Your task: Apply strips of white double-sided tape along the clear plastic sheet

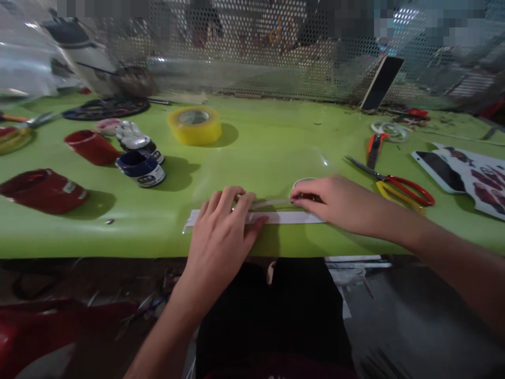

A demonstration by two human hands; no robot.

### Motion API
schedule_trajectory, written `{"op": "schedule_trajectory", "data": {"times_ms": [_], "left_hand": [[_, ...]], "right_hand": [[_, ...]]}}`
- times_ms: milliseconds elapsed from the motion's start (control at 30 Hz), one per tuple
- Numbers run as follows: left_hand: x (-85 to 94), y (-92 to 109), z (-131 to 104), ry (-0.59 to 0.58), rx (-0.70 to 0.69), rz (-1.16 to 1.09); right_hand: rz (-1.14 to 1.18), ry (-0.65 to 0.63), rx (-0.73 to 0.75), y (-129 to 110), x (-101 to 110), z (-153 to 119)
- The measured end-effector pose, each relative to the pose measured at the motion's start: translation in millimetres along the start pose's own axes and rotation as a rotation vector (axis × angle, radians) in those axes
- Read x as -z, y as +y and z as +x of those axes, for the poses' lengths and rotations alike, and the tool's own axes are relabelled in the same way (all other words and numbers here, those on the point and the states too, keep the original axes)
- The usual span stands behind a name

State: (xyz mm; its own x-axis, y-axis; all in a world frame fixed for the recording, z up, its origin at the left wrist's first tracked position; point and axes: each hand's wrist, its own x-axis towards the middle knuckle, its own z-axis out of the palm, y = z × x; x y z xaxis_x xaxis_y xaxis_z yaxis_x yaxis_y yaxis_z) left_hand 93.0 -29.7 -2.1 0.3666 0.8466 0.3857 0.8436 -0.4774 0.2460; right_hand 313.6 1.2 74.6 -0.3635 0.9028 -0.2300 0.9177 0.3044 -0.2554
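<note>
Biggest thing by far was the green tabletop, with a perforated metal panel standing along its back edge. Then the two hands. The left hand lay near the front edge, fingers bent and a bit apart, thumb out to the side, resting on a flat white strip. The right hand had its thumb and finger pinched together on one end of a thin strip, which ran just above the white one over to the left hand's fingers. Couldn't tell if the left actually gripped that end, since the knuckles hid it.

The white strip lay lengthwise along the front edge, under the left hand and reaching to the right one. Far right there was a printed sheet overlapping a flat white-edged device, and a dark slab leaned near the panel. Scissors with red and yellow handles lay just beyond the right forearm. A yellow tape roll sat farther back, left of centre, with a dark blue jar nearer the front. Smallest was a little metal bit left of the white strip.
</note>
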Motion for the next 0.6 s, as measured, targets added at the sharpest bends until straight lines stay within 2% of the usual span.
{"op": "schedule_trajectory", "data": {"times_ms": [167,267,333,467,600], "left_hand": [[1.0,-9,2,-0.086,-0.005,0.010],[4.2,-16,-1,-0.095,-0.013,0.007],[5.4,-22,-4,-0.089,-0.015,0.017],[7.0,-33,-9,-0.061,0.010,0.015],[11.5,-43,-12,-0.015,-0.009,-0.142]], "right_hand": [[-0.014,0.005,-0.022,7,-3,-6],[-0.034,-0.029,-0.072,14,-4,-11],[-0.030,-0.024,-0.086,17,-4,-13],[0.028,0.069,-0.026,20,-3,-13],[0.088,0.034,-0.018,21,2,-9]]}}
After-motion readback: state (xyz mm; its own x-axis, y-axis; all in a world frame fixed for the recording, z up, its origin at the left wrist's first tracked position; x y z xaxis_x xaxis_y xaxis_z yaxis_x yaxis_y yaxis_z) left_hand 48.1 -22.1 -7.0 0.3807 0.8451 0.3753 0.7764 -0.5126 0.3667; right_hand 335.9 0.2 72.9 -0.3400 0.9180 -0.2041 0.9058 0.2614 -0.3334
